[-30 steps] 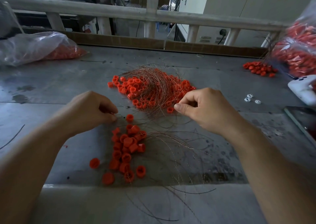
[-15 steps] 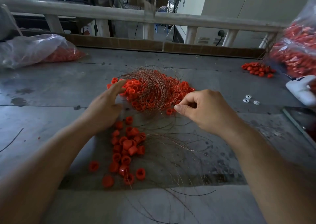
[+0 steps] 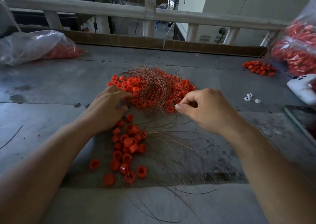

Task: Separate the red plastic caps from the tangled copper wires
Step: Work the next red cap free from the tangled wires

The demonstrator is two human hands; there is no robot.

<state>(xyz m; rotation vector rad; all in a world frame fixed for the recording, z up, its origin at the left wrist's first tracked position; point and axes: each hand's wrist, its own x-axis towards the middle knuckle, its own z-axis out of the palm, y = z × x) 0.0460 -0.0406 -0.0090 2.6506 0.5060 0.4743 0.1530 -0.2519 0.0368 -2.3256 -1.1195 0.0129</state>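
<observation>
A heap of red plastic caps (image 3: 130, 85) lies mid-table, tangled in a mound of thin copper wires (image 3: 153, 85). Nearer me sits a group of separated red caps (image 3: 128, 148), with loose copper strands (image 3: 179, 152) fanned out to their right. My left hand (image 3: 106, 109) reaches into the heap's left edge with its fingers bent down among the caps; they are blurred, so any hold is unclear. My right hand (image 3: 205, 109) pinches copper strands between thumb and forefinger at the heap's right front edge.
The grey metal table (image 3: 51, 90) carries a clear bag of red caps (image 3: 30, 46) at far left and another bag (image 3: 297, 52) at far right beside a small cap heap (image 3: 258, 68). A white device (image 3: 304, 88), small white bits (image 3: 251, 98) and a dark flat panel (image 3: 302, 119) lie at right.
My left hand left the separated caps, reached forward with straight fingers, then bent its fingers into the tangled heap's left side. My right hand kept its pinch on the wires and barely moved.
</observation>
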